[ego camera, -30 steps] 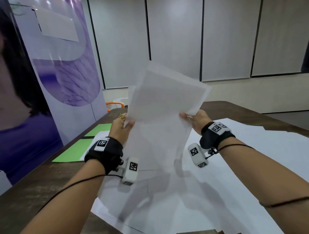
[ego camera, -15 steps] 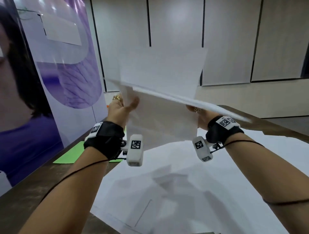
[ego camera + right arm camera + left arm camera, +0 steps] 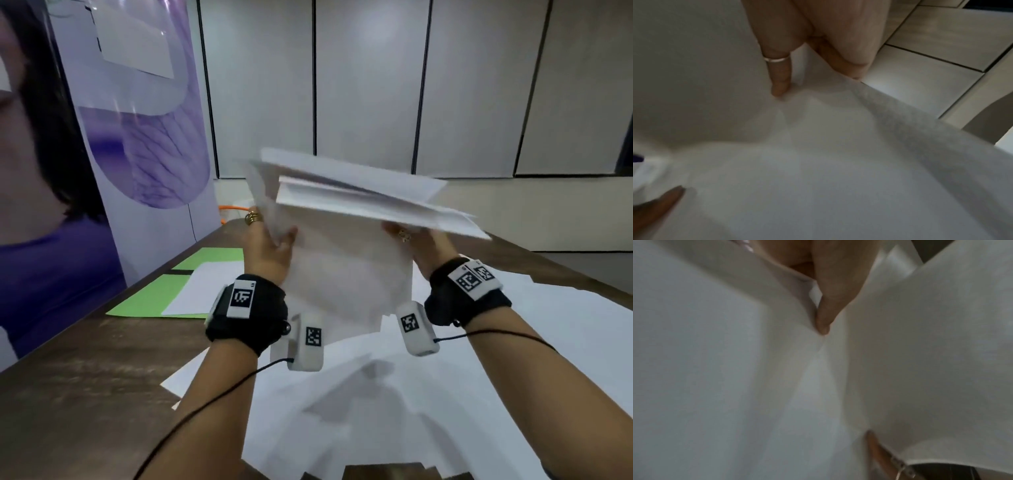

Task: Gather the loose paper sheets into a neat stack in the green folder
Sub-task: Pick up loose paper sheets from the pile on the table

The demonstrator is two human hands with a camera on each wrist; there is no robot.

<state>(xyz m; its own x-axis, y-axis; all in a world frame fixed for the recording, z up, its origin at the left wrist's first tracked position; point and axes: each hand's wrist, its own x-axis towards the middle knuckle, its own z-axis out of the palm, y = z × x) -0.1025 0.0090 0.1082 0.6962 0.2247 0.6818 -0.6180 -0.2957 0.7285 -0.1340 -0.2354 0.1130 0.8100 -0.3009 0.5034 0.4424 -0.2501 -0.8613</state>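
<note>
A bundle of white paper sheets (image 3: 346,274) is held up in the air above the table, its upper part flopped forward and to the right. My left hand (image 3: 270,246) grips its left edge and my right hand (image 3: 411,245) grips its right edge. In the left wrist view a fingertip (image 3: 823,324) presses into the paper sheets (image 3: 715,369). The right wrist view shows a ringed finger (image 3: 780,81) lying against the paper sheets (image 3: 818,162). The green folder (image 3: 150,301) lies open at the table's left, with one white sheet (image 3: 202,291) on it.
More large white sheets (image 3: 513,359) cover the brown wooden table (image 3: 85,377) under my arms. A purple banner (image 3: 137,137) stands along the left edge. Grey wall panels (image 3: 376,85) close off the back, and an orange chair rim (image 3: 233,209) shows behind the table.
The bundle has been raised off the table and its top has folded over toward the right. Both hands rose with it and kept hold of its side edges.
</note>
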